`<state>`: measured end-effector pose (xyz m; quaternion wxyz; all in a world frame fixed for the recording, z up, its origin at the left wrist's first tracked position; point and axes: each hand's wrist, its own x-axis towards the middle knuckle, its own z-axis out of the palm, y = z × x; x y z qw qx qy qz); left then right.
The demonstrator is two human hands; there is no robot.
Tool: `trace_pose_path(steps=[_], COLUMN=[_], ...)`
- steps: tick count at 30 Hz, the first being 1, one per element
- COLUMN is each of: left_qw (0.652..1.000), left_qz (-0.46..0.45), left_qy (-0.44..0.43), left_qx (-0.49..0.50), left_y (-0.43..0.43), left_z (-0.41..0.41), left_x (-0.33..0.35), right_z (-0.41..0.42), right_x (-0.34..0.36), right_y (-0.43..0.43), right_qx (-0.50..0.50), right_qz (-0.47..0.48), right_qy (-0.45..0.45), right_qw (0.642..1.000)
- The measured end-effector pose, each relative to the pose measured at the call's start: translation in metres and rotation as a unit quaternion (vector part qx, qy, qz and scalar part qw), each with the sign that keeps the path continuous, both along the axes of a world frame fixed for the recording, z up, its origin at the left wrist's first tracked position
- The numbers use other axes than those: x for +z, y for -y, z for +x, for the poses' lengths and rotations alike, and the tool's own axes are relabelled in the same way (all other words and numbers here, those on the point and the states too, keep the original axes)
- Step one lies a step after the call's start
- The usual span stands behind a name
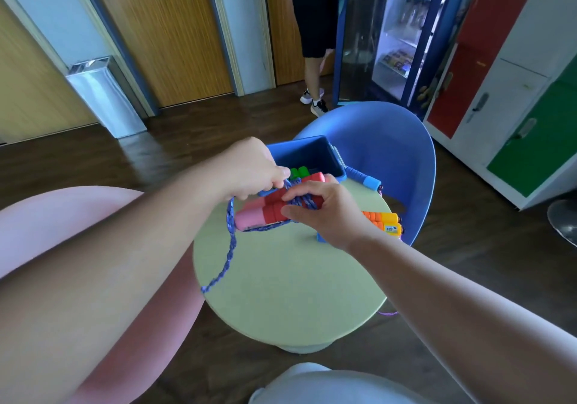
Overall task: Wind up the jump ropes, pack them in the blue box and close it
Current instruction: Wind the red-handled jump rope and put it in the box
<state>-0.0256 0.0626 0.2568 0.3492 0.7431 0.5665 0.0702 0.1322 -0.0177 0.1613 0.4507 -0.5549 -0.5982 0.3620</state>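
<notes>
The rope (230,247) in hand is a blue and white braided cord. It joins two red handles (269,209) of ribbed foam with pink ends, which lie side by side. A few turns of the cord cross the handles near their middle. One strand runs under them, and a loose length hangs down past the table (281,285) edge.

The left hand (249,169) has its grip closed on the rope just above the handles, fingers curled round the cord. The right hand (326,213) has its grip on the red handles, thumb below and fingers above, right where the cord crosses. The bundle is held above the far half of the round green table, just in front of the box (307,152).

There is one blue box, open, at the table's far edge. Two green handles (298,172) show inside it. One blue handle (363,179) with a pale blue cap lies just right of the box. Two orange handles (382,221) with yellow ends lie at the right edge, partly behind the right wrist. By handle colour that makes four ropes. A small blue piece shows under the right hand; I cannot tell what it is.

Two chairs stand by: a blue chair (393,147) beyond the table and a pink chair (62,213) on the left.
</notes>
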Motion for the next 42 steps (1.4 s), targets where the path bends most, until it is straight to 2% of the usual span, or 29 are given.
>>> trace_pose_path(steps=[2,6,9,15,19,24,27,28,29,30,31,32,33,35,36,37,39,42], left_qw=[0.999,0.993,0.989,0.973,0.966,0.978,0.993,0.996,0.993,0.993,0.992,0.993,0.995,0.991,0.978,0.972,0.97,0.979], left_qz=[-0.017,-0.036,-0.023,0.105,0.138,0.12,0.011,-0.027,-0.037,-0.04,-0.059,-0.077,-0.053,0.005,-0.021,-0.056,-0.075,-0.061], left_qy=[-0.024,-0.09,-0.105,-0.138,-0.121,-0.007,0.068,0.064,0.065,0.018,-0.002,0.028,0.038,0.13,0.206,0.229,0.231,0.191], left_qx=[-0.019,-0.072,-0.103,-0.151,-0.183,-0.168,-0.098,-0.059,-0.089,-0.111,-0.115,-0.086,-0.069,-0.033,0.009,0.0,-0.003,-0.046], left_y=[0.0,0.0,-0.001,-0.01,-0.024,-0.025,-0.019,-0.016,-0.01,-0.006,0.009,0.017,0.023,0.031,0.028,0.036,0.046,0.06], left_z=[-0.001,-0.008,-0.015,-0.017,-0.023,-0.036,-0.042,-0.044,-0.054,-0.059,-0.055,-0.049,-0.041,-0.031,-0.034,-0.03,-0.022,-0.011], left_x=[0.004,0.012,0.017,0.013,-0.005,-0.032,-0.063,-0.071,-0.079,-0.087,-0.085,-0.086,-0.088,-0.103,-0.111,-0.113,-0.11,-0.092], right_z=[0.004,0.017,0.024,0.019,0.016,0.015,0.013,0.012,0.01,0.009,0.007,0.005,0.004,-0.001,-0.003,-0.006,-0.01,-0.008], right_x=[-0.003,-0.007,-0.011,-0.008,0.003,0.014,0.025,0.028,0.03,0.031,0.031,0.03,0.029,0.025,0.023,0.022,0.019,0.011], right_y=[-0.002,-0.001,0.004,0.02,0.03,0.033,0.028,0.025,0.02,0.015,0.01,0.005,0.001,-0.007,-0.01,-0.014,-0.02,-0.026], right_qx=[-0.019,0.011,0.029,0.056,0.075,0.097,0.078,0.064,0.048,0.035,0.024,0.015,0.007,-0.012,-0.021,-0.029,-0.051,-0.059], right_qz=[0.007,0.023,0.013,-0.038,-0.053,-0.042,-0.038,-0.044,-0.048,-0.05,-0.053,-0.059,-0.067,-0.076,-0.073,-0.067,-0.053,-0.028], right_qy=[0.047,0.127,0.132,0.003,-0.107,-0.184,-0.232,-0.251,-0.263,-0.268,-0.269,-0.272,-0.276,-0.28,-0.283,-0.287,-0.273,-0.178], right_qw=[0.999,0.992,0.991,0.998,0.99,0.977,0.969,0.965,0.962,0.961,0.961,0.96,0.959,0.957,0.956,0.955,0.959,0.982])
